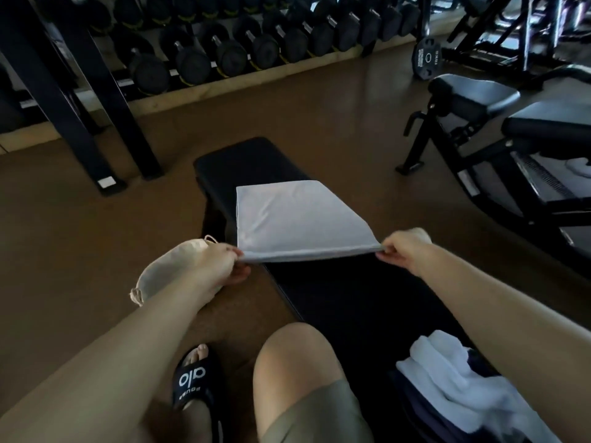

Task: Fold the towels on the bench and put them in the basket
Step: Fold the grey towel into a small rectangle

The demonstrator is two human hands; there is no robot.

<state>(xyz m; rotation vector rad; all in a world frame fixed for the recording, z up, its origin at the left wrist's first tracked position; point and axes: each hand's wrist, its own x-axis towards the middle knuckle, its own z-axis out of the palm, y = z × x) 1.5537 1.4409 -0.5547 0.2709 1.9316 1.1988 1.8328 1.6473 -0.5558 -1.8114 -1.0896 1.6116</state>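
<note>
Towel (297, 219) first: it's a pale grey one, spread out across the black gym bench (the tabletop (351, 298) here), and its near edge is lifted off the padding. The grip is a two-hand pinch. The left hand (220, 266) has thumb and fingers clamped on the near left corner, and the right hand (401, 249) pinches the near right corner the same way, so the edge is stretched taut between them. The far half lies flat on the pad.

My read is that this is mid-fold: the near edge looks doubled, so it may have one fold in it already, but I can't say for sure.

Moving outward, there's a cream fabric basket (169, 270) with little rope handles on the floor just left of the bench, partly behind the left forearm. I can't see inside it, so no idea if anything's been dropped in yet. At the near end of the bench, by the right arm, sits a rumpled heap of white towels (447, 378), not folded at all.

So progress-wise: one towel in hand, a pile left to do, nothing confirmed in the basket. I'd call it early to middle.
</note>
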